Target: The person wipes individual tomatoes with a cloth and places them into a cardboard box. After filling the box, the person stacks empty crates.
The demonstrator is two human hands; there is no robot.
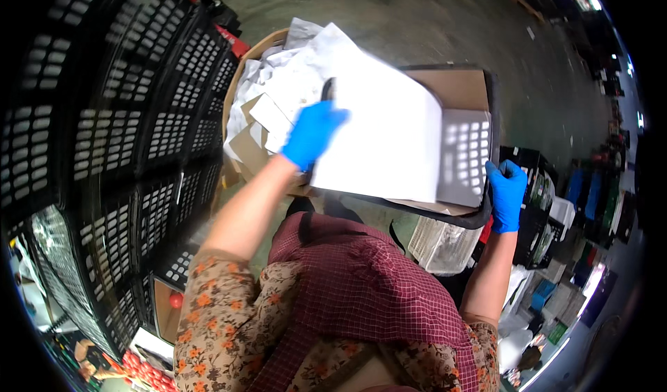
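My left hand point(314, 132), in a blue glove, is blurred, its thumb over the left edge of a large white paper sheet point(385, 137). The sheet curves up out of a black plastic crate point(494, 105); whether those fingers also touch the crate's left side is hidden. Gripping the crate's right rim is my right hand point(506, 191), gloved in blue too. Brown cardboard point(453, 87) lines the crate's far wall. Light falls in a grid pattern on the pale lining at the right end. Beyond my left hand, a brown carton point(232, 98) is heaped with crumpled white paper point(297, 74) and cardboard pieces.
Tall stacks of black slotted crates point(167, 126) rise close on my left. An off-white plastic basket point(443, 243) sits low behind the held crate. More crates point(536, 204) stand at right. Red round items point(146, 371) show at lower left. Grey floor point(417, 17) stretches beyond.
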